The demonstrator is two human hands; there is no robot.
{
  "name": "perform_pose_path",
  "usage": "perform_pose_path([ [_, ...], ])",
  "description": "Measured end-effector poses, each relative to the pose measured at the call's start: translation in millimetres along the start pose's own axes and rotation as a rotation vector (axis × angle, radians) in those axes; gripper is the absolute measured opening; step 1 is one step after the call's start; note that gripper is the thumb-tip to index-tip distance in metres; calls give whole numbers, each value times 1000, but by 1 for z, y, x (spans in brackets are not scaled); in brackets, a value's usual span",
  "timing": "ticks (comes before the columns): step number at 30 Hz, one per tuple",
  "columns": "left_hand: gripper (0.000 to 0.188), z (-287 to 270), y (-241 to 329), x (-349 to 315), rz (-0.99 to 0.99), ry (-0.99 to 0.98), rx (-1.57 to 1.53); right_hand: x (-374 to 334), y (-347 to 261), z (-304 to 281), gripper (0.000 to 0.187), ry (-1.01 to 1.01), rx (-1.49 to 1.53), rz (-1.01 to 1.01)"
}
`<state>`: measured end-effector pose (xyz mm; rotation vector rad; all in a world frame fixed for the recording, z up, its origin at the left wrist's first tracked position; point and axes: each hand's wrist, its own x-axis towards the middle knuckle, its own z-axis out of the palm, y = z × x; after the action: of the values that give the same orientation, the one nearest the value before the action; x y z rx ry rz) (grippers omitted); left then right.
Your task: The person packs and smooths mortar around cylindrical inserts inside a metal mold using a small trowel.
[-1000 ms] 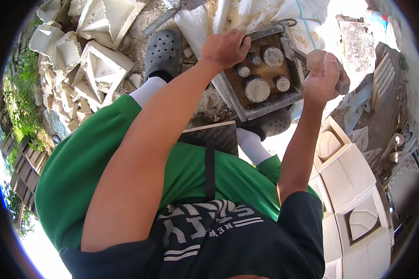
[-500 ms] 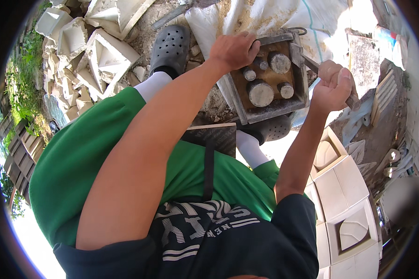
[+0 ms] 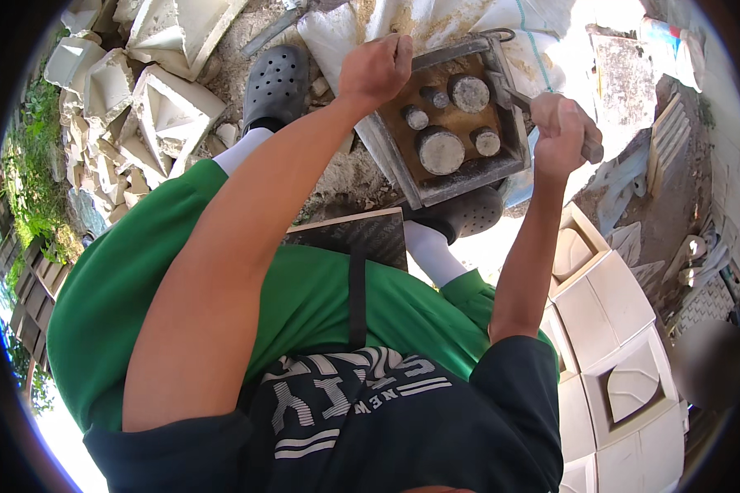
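Observation:
A square metal mould [image 3: 455, 178] with a rusty brown floor and several grey round studs stands tilted between my feet. My left hand [image 3: 376, 67] grips its far left rim. My right hand [image 3: 561, 130] is closed around the handle of a hand tool [image 3: 521, 101], whose dark metal end touches the mould's right rim. My green-trousered knees fill the lower middle of the view, and my black clogs [image 3: 276, 82] rest on the gritty ground.
White cast blocks with hollow middles are stacked at the right [image 3: 612, 324]. Broken and whole white blocks lie piled at the upper left [image 3: 144, 99]. White sacks [image 3: 436, 20] lie beyond the mould. A dark board [image 3: 349, 234] lies under my legs.
My right hand has dropped from a raised position down to the mould's right rim, bringing the tool's end against it. My left hand has kept its grip on the mould.

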<state>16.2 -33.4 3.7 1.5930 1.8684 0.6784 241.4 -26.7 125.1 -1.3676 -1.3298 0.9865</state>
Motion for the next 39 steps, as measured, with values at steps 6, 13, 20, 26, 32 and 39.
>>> perform_pose_path([
  [6,39,-1,-3,-2,23,-12,47,-20,-14,0,41,127,243,-55],
  [13,39,-1,2,2,43,-29,125,-15,-1,-9,41,73,337,-96],
  [20,38,2,1,0,62,-24,147,9,-18,0,42,-109,344,-65],
  [26,33,2,0,1,70,-37,151,36,-7,16,37,-217,150,-35],
  [32,30,-10,7,-6,50,-41,138,36,-16,14,35,-193,151,64],
  [39,22,-11,14,-8,-21,-21,-20,11,23,30,38,-19,171,13],
])
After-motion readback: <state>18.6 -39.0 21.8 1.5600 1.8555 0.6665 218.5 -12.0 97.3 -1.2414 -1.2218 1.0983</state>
